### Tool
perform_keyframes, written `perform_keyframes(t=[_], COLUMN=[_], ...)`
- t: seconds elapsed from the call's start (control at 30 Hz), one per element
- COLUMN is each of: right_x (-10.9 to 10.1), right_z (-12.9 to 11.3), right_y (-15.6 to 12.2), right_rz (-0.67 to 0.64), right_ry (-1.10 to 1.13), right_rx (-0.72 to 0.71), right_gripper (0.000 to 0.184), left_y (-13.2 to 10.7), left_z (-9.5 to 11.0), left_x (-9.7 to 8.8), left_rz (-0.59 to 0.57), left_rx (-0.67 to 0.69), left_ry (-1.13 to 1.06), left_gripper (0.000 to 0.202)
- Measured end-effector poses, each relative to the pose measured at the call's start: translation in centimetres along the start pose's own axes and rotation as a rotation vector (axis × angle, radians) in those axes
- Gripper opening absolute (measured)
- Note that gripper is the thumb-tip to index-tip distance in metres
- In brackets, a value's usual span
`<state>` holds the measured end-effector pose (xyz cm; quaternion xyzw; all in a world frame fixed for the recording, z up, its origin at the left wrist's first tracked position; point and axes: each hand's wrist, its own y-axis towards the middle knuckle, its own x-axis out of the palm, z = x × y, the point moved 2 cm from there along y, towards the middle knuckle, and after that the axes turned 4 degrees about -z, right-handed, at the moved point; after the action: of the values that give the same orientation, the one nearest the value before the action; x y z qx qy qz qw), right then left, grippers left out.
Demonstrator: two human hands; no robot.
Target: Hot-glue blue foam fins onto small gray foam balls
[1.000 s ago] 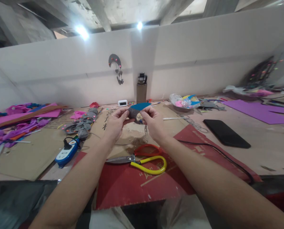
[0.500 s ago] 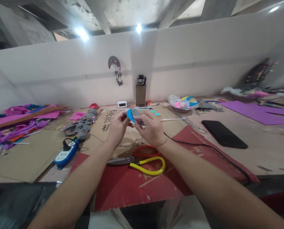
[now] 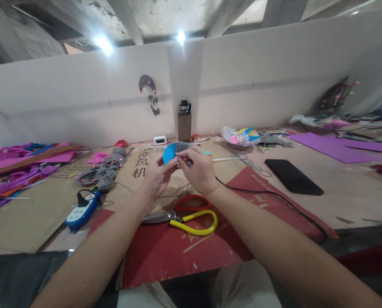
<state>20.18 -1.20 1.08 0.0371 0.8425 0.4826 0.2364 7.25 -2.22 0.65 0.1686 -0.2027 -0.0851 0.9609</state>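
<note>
Above the cardboard, my left hand (image 3: 157, 177) pinches a small curved piece, blue (image 3: 169, 153) on its left part and grey (image 3: 181, 147) on its right, possibly felt. My right hand (image 3: 200, 169) closes on the grey side of the same piece, its fingertips partly hidden. Both hands meet at the lower edge of the piece. Beneath them, a pair of scissors (image 3: 195, 231) with one yellow and one red handle lies on the red part of the cardboard sheet (image 3: 159, 261). Thin grey string (image 3: 181, 190) is loosely curled behind the scissors.
A blue-and-white power strip (image 3: 83, 210) and grey felt pieces (image 3: 91, 176) lie left, near purple scraps (image 3: 43, 173). A bottle (image 3: 184, 124) and small white clock (image 3: 160, 140) stand behind. Right are a bowl (image 3: 239, 145), a phone (image 3: 293, 176), purple sheets (image 3: 335, 147) and a black cable (image 3: 274, 193).
The blue part of the piece shows more fully, with my left fingers now lower on it. The whole view has shifted slightly, so the surroundings appear farther left.
</note>
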Motion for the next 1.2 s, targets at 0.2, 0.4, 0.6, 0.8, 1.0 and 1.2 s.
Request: perform_keyframes(t=[0.2, 0.4, 0.6, 0.8, 1.0, 1.2], right_x=[0.2, 0.8, 1.0, 1.2, 1.3, 1.4], right_z=[0.2, 0.1, -0.2, 0.2, 0.8, 0.7], right_y=[0.2, 0.2, 0.2, 0.2, 0.5, 0.4], right_rz=[-0.022, -0.079, -0.092, -0.084, -0.094, -0.132], right_ry=[0.059, 0.091, 0.116, 0.235, 0.607, 0.787], right_rx=[-0.002, -0.022, 0.042, 0.155, 0.482, 0.596], right_gripper=[0.014, 0.015, 0.008, 0.01, 0.017, 0.02], left_y=[0.5, 1.0, 0.3, 0.5, 1.0, 0.9], left_z=[-0.8, -0.7, 0.5, 0.5, 0.3, 0.4], left_x=[-0.6, -1.7, -1.1, -1.1, -1.5, -1.9], left_rz=[0.045, 0.16, 0.175, 0.154, 0.052, 0.108], left_rx=[0.003, 0.01, 0.032, -0.003, 0.026, -0.013], left_ry=[-0.025, 0.047, 0.15, 0.107, 0.107, 0.181], left_gripper=[0.019, 0.024, 0.03, 0.03, 0.025, 0.027])
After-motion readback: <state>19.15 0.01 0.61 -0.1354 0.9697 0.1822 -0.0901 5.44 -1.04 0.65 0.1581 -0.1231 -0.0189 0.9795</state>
